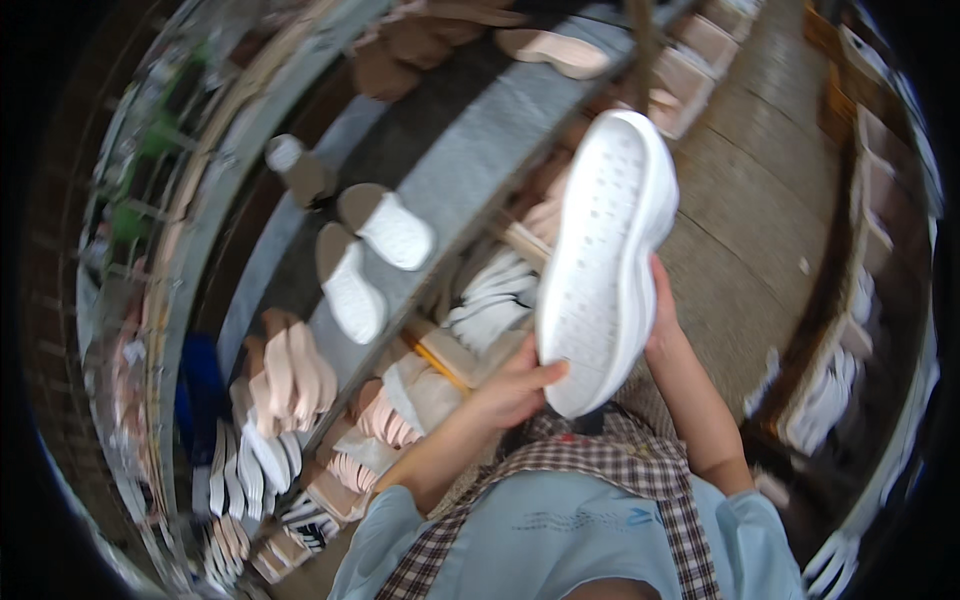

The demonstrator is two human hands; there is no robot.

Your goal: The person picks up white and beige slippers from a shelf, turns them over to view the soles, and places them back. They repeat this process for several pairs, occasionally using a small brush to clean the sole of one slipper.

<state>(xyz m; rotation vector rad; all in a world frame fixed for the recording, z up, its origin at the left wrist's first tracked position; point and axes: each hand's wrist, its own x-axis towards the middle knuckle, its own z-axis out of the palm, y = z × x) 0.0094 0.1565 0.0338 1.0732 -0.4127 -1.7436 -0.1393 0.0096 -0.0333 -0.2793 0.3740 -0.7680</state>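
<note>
A thick white shoe sole [600, 260] is held up in front of me, its inner face with rows of small marks turned toward me. My left hand [515, 385] grips its near end at the left, the thumb lying on the rim. On the right edge, my right hand [662, 310] is closed round the side wall; most of its fingers are hidden behind the sole. Left of the sole, a white-and-brown shoe piece [392, 228] lies on a grey belt [490, 115] beside a similar shoe piece [350, 285].
Pinkish soles [292, 375] and white soles [250, 465] are stacked at the left. Below the belt are crates with more white soles [490, 310]. A pale pink sole [560, 53] rests farther up the belt. Crates of soles [825, 400] line the right beyond the concrete floor [745, 200].
</note>
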